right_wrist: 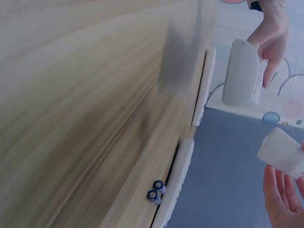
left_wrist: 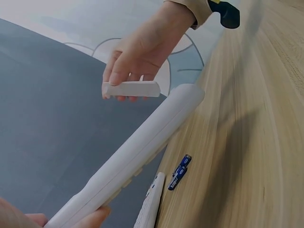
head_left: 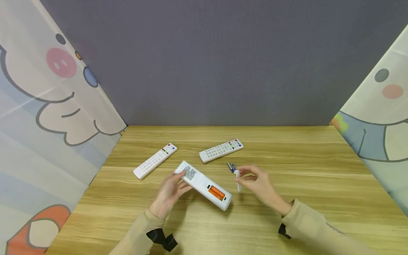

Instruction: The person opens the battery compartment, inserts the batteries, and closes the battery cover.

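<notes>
My left hand [head_left: 168,194] holds a white remote control [head_left: 200,182] by one end, its back turned up and raised above the table. In the remote's uncovered compartment lie orange batteries [head_left: 217,193]. Between thumb and fingers of my right hand [head_left: 259,184] is a small white battery cover [head_left: 238,181], apart from the remote; the left wrist view shows this cover [left_wrist: 133,89] just beyond the remote's end. Blue batteries [left_wrist: 179,172] lie on the table, seen near the right fingertips in the head view.
A second white remote [head_left: 155,161] lies buttons up at the left of the wooden table [head_left: 302,156]. Another remote [head_left: 221,150] lies behind the blue batteries. A grey panel [head_left: 204,63] rises at the table's back edge, with cartoon-printed curtains [head_left: 25,141] at the sides.
</notes>
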`<state>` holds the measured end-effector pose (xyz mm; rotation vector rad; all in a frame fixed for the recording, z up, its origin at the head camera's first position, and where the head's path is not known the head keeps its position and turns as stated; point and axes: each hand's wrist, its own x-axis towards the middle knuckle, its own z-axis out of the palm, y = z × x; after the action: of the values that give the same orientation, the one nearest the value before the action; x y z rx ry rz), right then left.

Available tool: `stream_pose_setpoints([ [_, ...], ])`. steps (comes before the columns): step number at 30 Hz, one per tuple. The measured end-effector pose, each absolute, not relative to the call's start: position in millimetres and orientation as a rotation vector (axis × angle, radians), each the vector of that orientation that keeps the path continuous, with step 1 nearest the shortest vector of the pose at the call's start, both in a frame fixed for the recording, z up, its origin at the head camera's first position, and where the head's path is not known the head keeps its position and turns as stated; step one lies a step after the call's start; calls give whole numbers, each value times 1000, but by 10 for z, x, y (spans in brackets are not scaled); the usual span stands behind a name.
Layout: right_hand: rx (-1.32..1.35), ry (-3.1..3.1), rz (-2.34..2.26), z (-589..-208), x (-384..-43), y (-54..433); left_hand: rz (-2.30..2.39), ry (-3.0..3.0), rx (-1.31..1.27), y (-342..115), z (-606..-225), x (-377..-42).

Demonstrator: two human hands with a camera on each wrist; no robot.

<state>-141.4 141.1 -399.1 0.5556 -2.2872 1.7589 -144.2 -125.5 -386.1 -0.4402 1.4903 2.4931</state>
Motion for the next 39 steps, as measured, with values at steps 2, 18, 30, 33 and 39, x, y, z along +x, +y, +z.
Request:
stream_pose_setpoints([
  [2, 572, -2278, 1754, -3983, -1405, 1373, 2490, 1496, -432, -1246, -3859, -1446],
  [18, 878, -2207, 1611, -3999, -1338, 1165, 2496, 1467, -435, -1180, -3840, -1447],
  [30, 1034, -2120, 1467, -3743, -1221, 1035, 2499, 1474, -425, -1161, -3847, -1453],
  [33, 1084, -2079, 1441, -3766, -1239, 1034, 2508, 1461, -432, -1161, -3848, -1456],
  [39, 1103, -2099, 1411, -3788, -1242, 1035, 2511, 1453, -446, -1158, -3846, -1458],
])
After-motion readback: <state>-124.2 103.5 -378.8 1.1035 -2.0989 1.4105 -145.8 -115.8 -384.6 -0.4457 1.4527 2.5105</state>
